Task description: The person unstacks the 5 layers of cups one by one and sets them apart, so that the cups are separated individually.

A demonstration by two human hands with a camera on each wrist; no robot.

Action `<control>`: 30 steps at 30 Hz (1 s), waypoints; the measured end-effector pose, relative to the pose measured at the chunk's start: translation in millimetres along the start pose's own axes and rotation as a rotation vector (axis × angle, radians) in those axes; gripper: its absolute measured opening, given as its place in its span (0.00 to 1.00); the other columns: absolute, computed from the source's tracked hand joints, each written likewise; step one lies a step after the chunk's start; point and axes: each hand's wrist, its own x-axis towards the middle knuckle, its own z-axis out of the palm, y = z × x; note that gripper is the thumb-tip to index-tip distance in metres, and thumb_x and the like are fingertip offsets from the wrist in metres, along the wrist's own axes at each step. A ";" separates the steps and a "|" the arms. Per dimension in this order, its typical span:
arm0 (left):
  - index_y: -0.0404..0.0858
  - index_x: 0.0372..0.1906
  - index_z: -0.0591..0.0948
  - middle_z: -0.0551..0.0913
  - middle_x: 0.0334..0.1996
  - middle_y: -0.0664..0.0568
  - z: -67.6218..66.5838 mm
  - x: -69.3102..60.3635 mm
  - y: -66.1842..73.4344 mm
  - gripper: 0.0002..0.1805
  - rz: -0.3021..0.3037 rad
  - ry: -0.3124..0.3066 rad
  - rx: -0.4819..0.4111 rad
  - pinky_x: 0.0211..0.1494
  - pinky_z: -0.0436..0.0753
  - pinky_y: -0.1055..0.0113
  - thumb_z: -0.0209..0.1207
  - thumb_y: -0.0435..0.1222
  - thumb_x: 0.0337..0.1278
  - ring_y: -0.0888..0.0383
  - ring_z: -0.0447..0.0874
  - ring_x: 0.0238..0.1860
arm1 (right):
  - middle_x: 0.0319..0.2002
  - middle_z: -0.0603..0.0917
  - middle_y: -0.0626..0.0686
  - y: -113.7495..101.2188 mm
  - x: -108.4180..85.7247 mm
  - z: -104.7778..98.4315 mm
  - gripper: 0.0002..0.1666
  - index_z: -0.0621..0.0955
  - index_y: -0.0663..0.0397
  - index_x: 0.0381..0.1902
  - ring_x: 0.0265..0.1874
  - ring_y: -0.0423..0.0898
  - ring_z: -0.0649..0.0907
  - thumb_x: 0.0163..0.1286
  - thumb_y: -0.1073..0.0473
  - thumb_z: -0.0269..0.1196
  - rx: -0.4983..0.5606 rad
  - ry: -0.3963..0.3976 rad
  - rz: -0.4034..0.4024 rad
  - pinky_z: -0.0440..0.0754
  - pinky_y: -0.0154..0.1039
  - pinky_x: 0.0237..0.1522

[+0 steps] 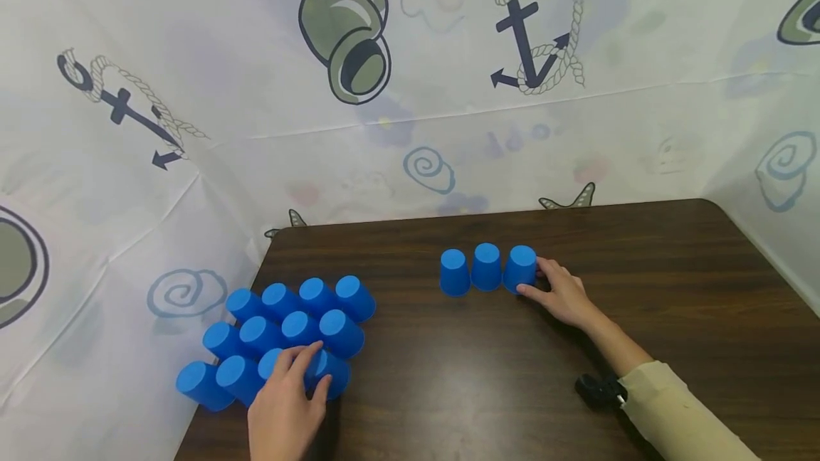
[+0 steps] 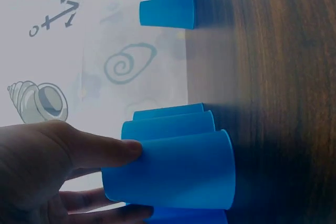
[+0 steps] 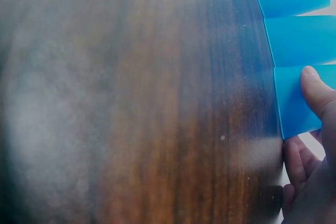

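Upside-down blue cups stand on a dark wooden table. At the left, several form three rows; my left hand (image 1: 286, 404) holds the cup at the near row's right end (image 1: 336, 374). In the left wrist view its thumb lies on one side of that cup (image 2: 173, 171), fingers on the other. Farther back, three cups stand side by side: a left one (image 1: 455, 274), a middle one (image 1: 487, 268) and a right one (image 1: 519, 267). My right hand (image 1: 565, 294) grips the right one between thumb and fingers. In the right wrist view the thumb presses this cup's side (image 3: 294, 98).
The brown table (image 1: 487, 390) runs back to a white cloth wall (image 1: 410, 34) printed with shells and anchors. Another side of the cloth hangs along the table's left edge, close to the rows of cups. A black device (image 1: 598, 391) sits at my right wrist.
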 end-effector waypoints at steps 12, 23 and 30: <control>0.38 0.60 0.80 0.77 0.58 0.39 -9.6 -4.6 7.3 0.33 -0.009 -0.002 0.054 0.47 0.81 0.40 0.76 0.38 0.44 0.38 0.81 0.51 | 0.59 0.73 0.69 -0.5 -1.3 1.5 0.42 0.65 0.66 0.69 0.59 0.69 0.71 0.70 0.43 0.62 -0.001 -0.006 0.006 0.60 0.70 0.54; 0.40 0.54 0.84 0.80 0.54 0.44 -21.6 -6.5 29.6 0.27 0.195 0.278 -0.072 0.43 0.84 0.45 0.75 0.38 0.44 0.43 0.82 0.49 | 0.58 0.73 0.69 1.3 -0.1 0.5 0.42 0.65 0.66 0.69 0.58 0.68 0.71 0.70 0.43 0.61 -0.009 -0.005 0.011 0.61 0.69 0.53; 0.45 0.55 0.83 0.81 0.50 0.53 4.8 12.5 55.6 0.25 0.416 0.285 -0.313 0.43 0.86 0.57 0.73 0.35 0.48 0.56 0.83 0.46 | 0.59 0.73 0.69 1.3 1.5 -0.2 0.42 0.65 0.65 0.69 0.59 0.68 0.71 0.70 0.42 0.61 -0.007 -0.011 0.015 0.60 0.70 0.53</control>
